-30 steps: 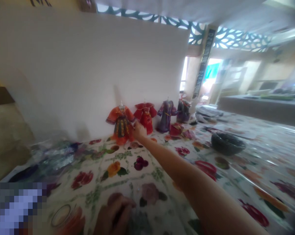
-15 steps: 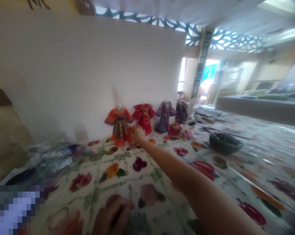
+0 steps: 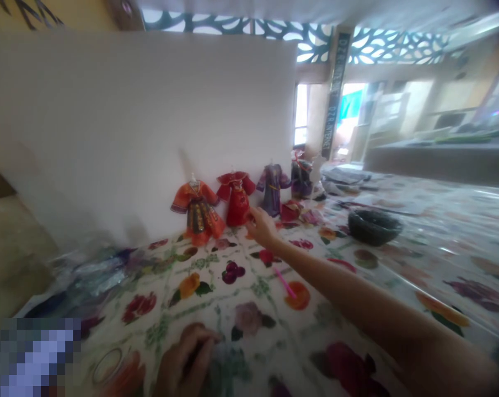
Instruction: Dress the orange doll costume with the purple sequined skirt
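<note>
My right hand [image 3: 262, 227] reaches far out over the table, its fingers bent and slightly apart by the hem of a small red doll dress [image 3: 236, 201]. Whether the fingertips touch the cloth I cannot tell. To its left stands an orange doll dress [image 3: 197, 212] with a dark, gold-patterned front panel. A purple doll robe [image 3: 272, 190] stands to the right, behind the hand. Near the front edge of the view, my left hand [image 3: 187, 358] rests on the tablecloth, fingers loosely curled with a gap, and nothing visible in them.
A white board [image 3: 150, 127] rises behind the dresses. On the right sits a dark bowl [image 3: 373, 227]; a pink stick [image 3: 285, 284] lies below my right forearm. Crumpled clear plastic [image 3: 92, 270] and a ring [image 3: 107, 366] are on the left of the fruit-patterned tablecloth [image 3: 216, 298].
My right hand has moved right, from the orange dress's skirt to the red dress's hem. The pink stick has come into sight. My left hand stays in place.
</note>
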A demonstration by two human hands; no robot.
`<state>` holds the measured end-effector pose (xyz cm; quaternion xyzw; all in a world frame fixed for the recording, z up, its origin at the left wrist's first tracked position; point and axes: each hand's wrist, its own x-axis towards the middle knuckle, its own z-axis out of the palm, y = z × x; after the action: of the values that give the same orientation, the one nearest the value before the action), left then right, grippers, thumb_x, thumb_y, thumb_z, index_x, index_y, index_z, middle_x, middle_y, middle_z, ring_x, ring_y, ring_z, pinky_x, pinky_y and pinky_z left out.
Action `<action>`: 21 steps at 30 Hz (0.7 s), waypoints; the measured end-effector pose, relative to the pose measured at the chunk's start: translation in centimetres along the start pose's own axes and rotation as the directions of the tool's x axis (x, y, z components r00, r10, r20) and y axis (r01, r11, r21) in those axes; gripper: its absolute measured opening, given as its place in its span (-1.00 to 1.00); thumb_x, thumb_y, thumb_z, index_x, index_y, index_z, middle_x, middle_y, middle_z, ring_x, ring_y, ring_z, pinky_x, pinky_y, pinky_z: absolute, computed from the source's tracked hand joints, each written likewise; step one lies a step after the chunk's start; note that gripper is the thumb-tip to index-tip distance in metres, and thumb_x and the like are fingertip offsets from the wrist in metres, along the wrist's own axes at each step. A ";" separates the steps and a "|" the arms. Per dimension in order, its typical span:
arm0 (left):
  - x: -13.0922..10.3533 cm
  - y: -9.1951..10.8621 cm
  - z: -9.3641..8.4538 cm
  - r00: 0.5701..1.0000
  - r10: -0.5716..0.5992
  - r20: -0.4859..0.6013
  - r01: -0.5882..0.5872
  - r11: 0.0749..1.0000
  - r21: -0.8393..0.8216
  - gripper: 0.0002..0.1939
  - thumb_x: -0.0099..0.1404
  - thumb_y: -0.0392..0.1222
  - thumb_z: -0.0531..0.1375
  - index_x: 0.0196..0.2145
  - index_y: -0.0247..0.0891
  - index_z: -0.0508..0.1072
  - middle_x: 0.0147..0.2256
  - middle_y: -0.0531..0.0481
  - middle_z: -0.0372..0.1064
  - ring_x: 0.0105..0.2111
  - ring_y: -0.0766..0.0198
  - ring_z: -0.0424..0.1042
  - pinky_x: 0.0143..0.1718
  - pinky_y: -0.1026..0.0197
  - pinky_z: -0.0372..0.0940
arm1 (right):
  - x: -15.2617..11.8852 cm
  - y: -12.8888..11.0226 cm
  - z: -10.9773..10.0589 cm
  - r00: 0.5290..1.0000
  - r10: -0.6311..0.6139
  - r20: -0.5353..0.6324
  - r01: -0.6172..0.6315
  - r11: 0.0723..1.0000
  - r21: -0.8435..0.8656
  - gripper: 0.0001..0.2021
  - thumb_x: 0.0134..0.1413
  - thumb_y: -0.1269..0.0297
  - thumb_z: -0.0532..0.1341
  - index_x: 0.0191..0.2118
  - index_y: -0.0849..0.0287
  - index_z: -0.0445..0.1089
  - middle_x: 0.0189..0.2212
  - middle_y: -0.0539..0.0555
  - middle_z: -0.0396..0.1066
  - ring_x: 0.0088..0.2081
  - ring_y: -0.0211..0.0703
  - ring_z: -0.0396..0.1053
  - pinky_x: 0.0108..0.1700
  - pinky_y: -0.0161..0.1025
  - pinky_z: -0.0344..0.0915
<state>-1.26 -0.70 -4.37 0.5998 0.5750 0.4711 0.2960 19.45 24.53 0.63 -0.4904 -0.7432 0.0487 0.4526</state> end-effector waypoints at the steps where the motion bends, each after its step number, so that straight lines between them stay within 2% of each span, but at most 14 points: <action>1: -0.1 0.0 0.0 1.000 -0.003 0.003 0.003 1.000 -0.012 -0.62 0.27 0.14 0.16 -0.40 -0.22 0.56 -0.39 -0.05 0.43 -0.47 0.29 0.37 -0.43 0.35 0.30 | -0.6 0.7 -1.0 1.000 -0.010 -0.004 0.010 1.000 0.016 -0.88 0.01 0.42 0.13 -0.31 0.14 0.38 -0.31 0.07 0.39 -0.25 -0.11 0.31 -0.18 -0.20 0.19; 5: -0.2 -0.3 0.0 1.000 -0.017 0.016 0.018 0.999 -0.047 -0.63 0.30 0.11 0.15 -0.34 -0.24 0.56 -0.51 0.01 0.33 -0.54 0.33 0.28 -0.46 0.35 0.24 | -3.5 3.5 -4.4 1.000 -0.023 -0.012 0.024 0.997 0.076 -0.85 -0.01 0.42 0.10 -0.30 0.16 0.37 -0.36 0.07 0.37 -0.33 -0.14 0.32 -0.22 -0.21 0.22; 9: -0.4 -0.2 -0.2 0.999 -0.037 0.029 0.038 0.997 -0.061 -0.63 0.29 0.11 0.17 -0.30 -0.28 0.55 -0.56 0.04 0.25 -0.56 0.35 0.23 -0.55 0.37 0.15 | -6.2 5.9 -6.6 0.998 -0.046 0.035 0.041 0.990 0.134 -0.87 0.00 0.39 0.09 -0.32 0.14 0.36 -0.35 0.07 0.41 -0.33 -0.14 0.35 -0.24 -0.22 0.26; 13: -0.7 0.6 -0.4 0.997 -0.046 0.069 0.048 0.999 -0.026 -0.61 0.33 0.11 0.13 -0.27 -0.29 0.52 -0.58 0.07 0.21 -0.56 0.35 0.20 -0.54 0.36 0.12 | -8.0 7.2 -7.7 0.996 -0.024 0.090 0.010 0.988 0.151 -0.88 0.04 0.33 0.11 -0.31 0.11 0.38 -0.41 0.06 0.43 -0.39 -0.14 0.34 -0.31 -0.22 0.27; 15: -0.9 1.0 -0.4 0.997 -0.036 0.073 0.036 0.999 0.003 -0.62 0.35 0.09 0.11 -0.27 -0.28 0.52 -0.54 0.06 0.26 -0.54 0.35 0.22 -0.51 0.35 0.14 | -8.6 7.4 -8.0 0.993 0.005 0.116 -0.023 0.988 0.150 -0.88 0.04 0.31 0.12 -0.31 0.10 0.40 -0.45 0.07 0.43 -0.42 -0.13 0.35 -0.34 -0.22 0.27; 21: -1.2 1.2 -0.3 0.996 0.066 0.063 -0.069 0.996 0.050 -0.65 0.38 0.02 0.08 -0.28 -0.28 0.52 -0.49 0.02 0.33 -0.53 0.34 0.29 -0.48 0.35 0.20 | -9.5 7.2 -8.3 0.987 0.017 0.160 -0.043 0.987 0.155 -0.88 0.04 0.29 0.13 -0.34 0.10 0.41 -0.50 0.05 0.40 -0.45 -0.14 0.32 -0.38 -0.24 0.26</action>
<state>-0.95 -2.15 -3.45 0.6408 0.5571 0.4469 0.2816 31.36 17.83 -4.16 -0.4587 -0.7630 0.1530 0.4289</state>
